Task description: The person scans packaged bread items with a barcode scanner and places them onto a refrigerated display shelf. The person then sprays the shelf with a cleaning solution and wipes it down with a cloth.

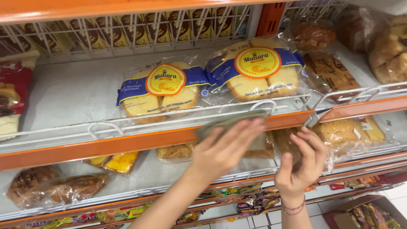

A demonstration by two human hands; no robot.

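Observation:
My left hand (pixel 227 148) presses a grey cloth (pixel 231 121) flat against the orange front edge (pixel 127 142) of the middle shelf, fingers spread over it. My right hand (pixel 302 163), with a red thread bracelet on the wrist, rests its fingers on a clear bag of brown bread (pixel 285 142) on the shelf below. Just above the cloth, two clear bags of sliced pale bread with blue bands and round yellow labels lie side by side, the left bag (pixel 163 91) and the right bag (pixel 258 70).
White wire rails (pixel 101 127) front each shelf. More bagged bread lies at far right (pixel 388 51), lower left (pixel 55 184) and lower middle (pixel 116 161). Snack packets (pixel 106 36) fill the top rack. A cardboard box (pixel 364 212) of packets stands on the tiled floor.

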